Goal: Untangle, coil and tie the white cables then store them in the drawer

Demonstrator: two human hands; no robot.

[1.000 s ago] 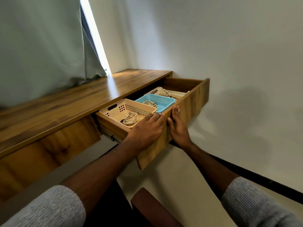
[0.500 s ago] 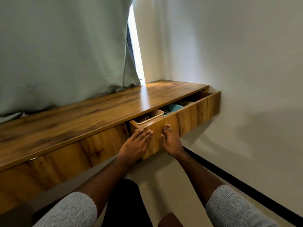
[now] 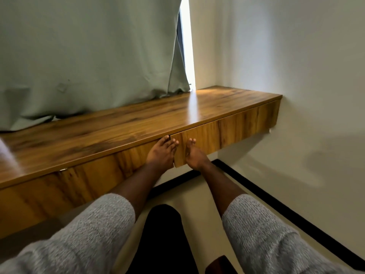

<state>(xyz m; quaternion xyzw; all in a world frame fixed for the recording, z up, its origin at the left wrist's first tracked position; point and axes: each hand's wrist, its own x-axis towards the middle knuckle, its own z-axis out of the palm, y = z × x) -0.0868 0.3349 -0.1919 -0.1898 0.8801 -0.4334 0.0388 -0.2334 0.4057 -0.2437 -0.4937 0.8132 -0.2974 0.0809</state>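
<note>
Drawer, brown wood-grain front (image 3: 225,128), flush under counter edge; your left hand (image 3: 161,154) and right hand (image 3: 194,155) press flat, fingers straight, at its left end

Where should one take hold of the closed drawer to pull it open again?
Probably the bottom edge of the drawer front, reached from below with fingertips hooked behind it. The panel shows no handle or knob and sits flush under the desktop, so only the underside seems to offer a grip.

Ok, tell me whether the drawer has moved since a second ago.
Yes. The drawer has slid in under the desk top; its front now sits flush, with both hands flat against it.
</note>
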